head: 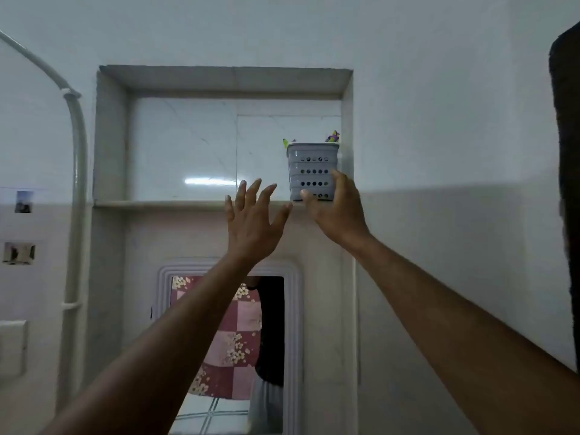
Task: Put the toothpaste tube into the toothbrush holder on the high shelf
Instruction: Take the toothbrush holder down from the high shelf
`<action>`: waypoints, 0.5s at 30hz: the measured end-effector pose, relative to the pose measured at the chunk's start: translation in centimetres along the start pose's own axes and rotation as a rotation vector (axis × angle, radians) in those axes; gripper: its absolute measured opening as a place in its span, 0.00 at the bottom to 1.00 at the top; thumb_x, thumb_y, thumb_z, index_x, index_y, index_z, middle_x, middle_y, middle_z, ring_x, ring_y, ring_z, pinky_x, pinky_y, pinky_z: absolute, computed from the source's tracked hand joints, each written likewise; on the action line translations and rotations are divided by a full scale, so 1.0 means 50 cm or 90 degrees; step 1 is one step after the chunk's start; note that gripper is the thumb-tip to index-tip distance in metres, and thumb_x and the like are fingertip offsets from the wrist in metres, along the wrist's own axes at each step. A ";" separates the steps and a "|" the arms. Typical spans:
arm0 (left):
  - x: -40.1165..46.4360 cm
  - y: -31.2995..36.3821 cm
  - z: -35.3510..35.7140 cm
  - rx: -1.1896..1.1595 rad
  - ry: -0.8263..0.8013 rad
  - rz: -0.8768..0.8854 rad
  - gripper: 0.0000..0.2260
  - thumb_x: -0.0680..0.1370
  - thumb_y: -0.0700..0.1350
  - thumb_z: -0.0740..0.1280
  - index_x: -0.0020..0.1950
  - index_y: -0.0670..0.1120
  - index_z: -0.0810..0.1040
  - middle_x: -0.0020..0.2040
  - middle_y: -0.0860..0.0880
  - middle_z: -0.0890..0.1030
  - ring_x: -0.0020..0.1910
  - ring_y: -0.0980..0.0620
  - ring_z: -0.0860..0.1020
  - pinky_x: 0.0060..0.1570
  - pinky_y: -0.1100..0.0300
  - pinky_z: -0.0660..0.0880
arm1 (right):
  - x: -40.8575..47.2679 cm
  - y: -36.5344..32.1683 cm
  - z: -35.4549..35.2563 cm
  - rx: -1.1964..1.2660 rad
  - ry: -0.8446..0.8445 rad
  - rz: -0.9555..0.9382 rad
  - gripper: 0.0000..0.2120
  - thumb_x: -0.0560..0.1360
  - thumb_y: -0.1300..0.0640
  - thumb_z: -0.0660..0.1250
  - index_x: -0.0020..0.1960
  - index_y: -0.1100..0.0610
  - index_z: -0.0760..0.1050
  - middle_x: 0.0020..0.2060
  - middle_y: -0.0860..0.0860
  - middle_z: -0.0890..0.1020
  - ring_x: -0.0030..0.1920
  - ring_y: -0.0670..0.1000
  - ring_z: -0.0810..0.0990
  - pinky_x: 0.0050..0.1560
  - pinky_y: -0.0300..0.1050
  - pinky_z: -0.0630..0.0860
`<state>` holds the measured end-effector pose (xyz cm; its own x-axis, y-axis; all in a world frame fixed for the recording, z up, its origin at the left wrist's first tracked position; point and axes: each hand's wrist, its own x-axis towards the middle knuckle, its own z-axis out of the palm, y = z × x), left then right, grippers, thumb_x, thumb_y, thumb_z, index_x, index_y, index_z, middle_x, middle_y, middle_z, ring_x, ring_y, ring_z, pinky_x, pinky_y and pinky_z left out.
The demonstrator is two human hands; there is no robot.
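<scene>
A grey perforated toothbrush holder [312, 169] stands at the right end of the high shelf [163, 205] inside a wall niche. Green and purple tips [332, 137] stick out of its top; I cannot tell whether a toothpaste tube is among them. My right hand [337, 208] grips the holder's lower part, thumb on the front and fingers on the right side. My left hand [254, 215] is raised just left of the holder with fingers spread, holding nothing and touching nothing.
A white-framed mirror [229, 353] hangs below the shelf and reflects a pink patterned cloth. A white pipe [77, 189] runs down the wall at the left. A dark object [568, 183] fills the right edge.
</scene>
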<state>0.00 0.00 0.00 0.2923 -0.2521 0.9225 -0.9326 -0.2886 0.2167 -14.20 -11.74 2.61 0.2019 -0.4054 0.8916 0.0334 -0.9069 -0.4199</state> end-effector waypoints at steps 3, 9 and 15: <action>0.049 -0.042 0.031 0.015 -0.035 -0.031 0.30 0.85 0.68 0.53 0.84 0.58 0.64 0.88 0.50 0.56 0.89 0.46 0.43 0.85 0.38 0.38 | 0.040 0.002 0.055 -0.039 0.030 -0.007 0.44 0.81 0.40 0.75 0.87 0.58 0.58 0.82 0.58 0.68 0.81 0.59 0.69 0.79 0.56 0.71; 0.031 -0.058 0.059 0.015 -0.041 -0.046 0.27 0.86 0.68 0.50 0.83 0.61 0.65 0.89 0.51 0.53 0.88 0.48 0.37 0.82 0.40 0.29 | 0.054 -0.002 0.094 -0.081 0.039 0.041 0.57 0.80 0.33 0.73 0.90 0.61 0.43 0.88 0.63 0.57 0.87 0.65 0.61 0.83 0.65 0.69; 0.038 -0.073 0.062 0.002 -0.026 -0.027 0.24 0.88 0.64 0.49 0.83 0.63 0.64 0.89 0.52 0.53 0.88 0.49 0.38 0.82 0.41 0.28 | 0.061 -0.006 0.107 -0.075 0.090 0.055 0.61 0.76 0.37 0.80 0.90 0.62 0.47 0.82 0.62 0.66 0.81 0.64 0.70 0.78 0.62 0.74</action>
<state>4.61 -2.31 -0.01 0.3397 -0.2772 0.8988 -0.9186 -0.3029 0.2537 -8.37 -12.10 4.57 0.0587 -0.4873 0.8713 -0.0943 -0.8716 -0.4811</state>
